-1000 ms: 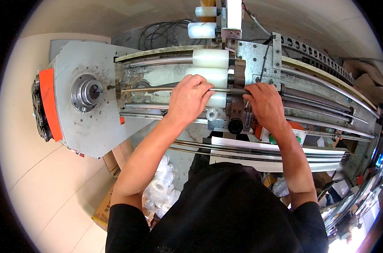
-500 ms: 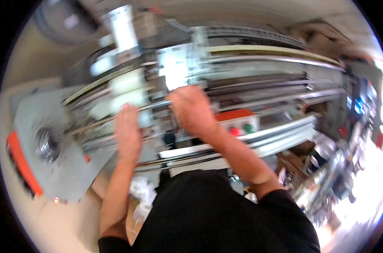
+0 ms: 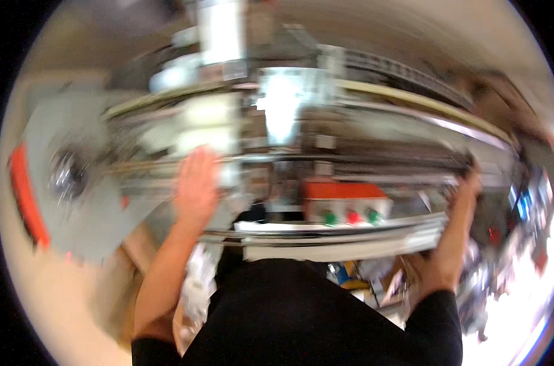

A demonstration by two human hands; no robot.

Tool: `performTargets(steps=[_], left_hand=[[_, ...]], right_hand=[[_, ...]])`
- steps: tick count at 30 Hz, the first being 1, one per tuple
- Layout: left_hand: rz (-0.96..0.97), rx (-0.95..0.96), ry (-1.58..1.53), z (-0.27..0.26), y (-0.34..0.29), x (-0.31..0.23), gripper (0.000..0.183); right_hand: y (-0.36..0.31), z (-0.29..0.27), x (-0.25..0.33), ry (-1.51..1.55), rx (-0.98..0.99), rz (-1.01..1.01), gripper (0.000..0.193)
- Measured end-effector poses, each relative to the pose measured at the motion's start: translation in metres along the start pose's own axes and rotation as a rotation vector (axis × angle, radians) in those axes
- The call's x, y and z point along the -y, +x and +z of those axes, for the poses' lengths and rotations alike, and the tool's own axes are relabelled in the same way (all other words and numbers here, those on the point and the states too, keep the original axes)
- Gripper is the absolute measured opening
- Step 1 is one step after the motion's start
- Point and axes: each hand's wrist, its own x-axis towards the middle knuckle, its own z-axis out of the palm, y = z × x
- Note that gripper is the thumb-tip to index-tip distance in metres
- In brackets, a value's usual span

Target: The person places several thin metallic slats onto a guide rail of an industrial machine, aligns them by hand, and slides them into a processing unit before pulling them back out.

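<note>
Head view: left of the box (image 3: pixel 348 203), left hand (image 3: pixel 197 188) lies straight-fingered over a rod (image 3: pixel 283 158). Right of it, right hand (image 3: pixel 468 182): grip unclear.

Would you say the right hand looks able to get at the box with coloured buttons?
Probably yes: the box lies left of the right hand, and nothing visible covers its buttons.

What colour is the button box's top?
The box top is orange-red, seen best in the head view.

long rod (image 3: pixel 277 158): metal, probably smooth (motion blur) | white rollers (image 3: pixel 207 111): satin plastic | round hub (image 3: pixel 69 174): bare metal, glossy | grey housing (image 3: pixel 109 131): matt paint | black shirt (image 3: pixel 301 317): matt cloth
</note>
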Motion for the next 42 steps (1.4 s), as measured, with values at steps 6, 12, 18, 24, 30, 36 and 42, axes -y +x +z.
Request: performTargets(steps=[6,12,18,24,30,36,42], left_hand=[[0.062,-0.142,-0.163,0.011,0.015,-0.013,0.059],[0.051,-0.148,0.049,-0.003,0.011,-0.022,0.060],[0.083,-0.157,0.193,-0.038,0.003,-0.006,0.064],[0.016,-0.169,0.143,-0.067,-0.016,0.006,0.063],[-0.007,-0.149,0.232,-0.103,-0.013,-0.005,0.061],[-0.012,-0.139,0.293,-0.113,-0.008,-0.013,0.061],[-0.016,-0.130,0.355,-0.122,-0.015,-0.016,0.063]], right_hand=[[0.071,-0.007,-0.011,-0.283,-0.073,-0.090,0.053],[0.076,-0.005,-0.021,-0.370,-0.281,-0.178,0.074],[0.019,0.036,-0.052,-0.312,-0.319,-0.214,0.080],[-0.023,0.066,-0.048,-0.295,-0.313,-0.184,0.078],[-0.044,0.076,-0.060,-0.436,-0.362,-0.230,0.082],[-0.042,0.074,-0.070,-0.495,-0.345,-0.273,0.078],[-0.016,0.059,-0.087,-0.496,-0.335,-0.256,0.074]])
